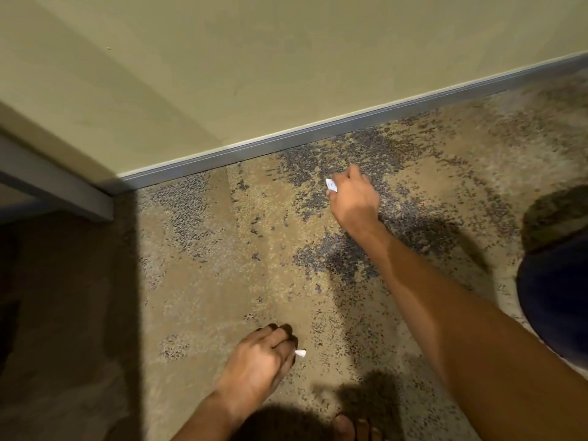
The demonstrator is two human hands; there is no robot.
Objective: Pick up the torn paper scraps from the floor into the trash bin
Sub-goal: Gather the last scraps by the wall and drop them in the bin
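My right hand [353, 198] reaches far forward over the speckled carpet, close to the wall, and pinches a small white paper scrap [331, 184] at its fingertips. My left hand [259, 358] hangs low near the bottom of the view with its fingers curled round another white paper scrap [300, 353], whose tip pokes out on the right side. No trash bin is in view. No loose scraps show on the carpet.
A beige wall with a grey baseboard [286, 138] runs across the back. A grey ledge or frame [63, 189] juts in at the left above a dark shadowed strip. A dark blue object [556, 297] sits at the right edge. My bare toes [346, 428] show at the bottom.
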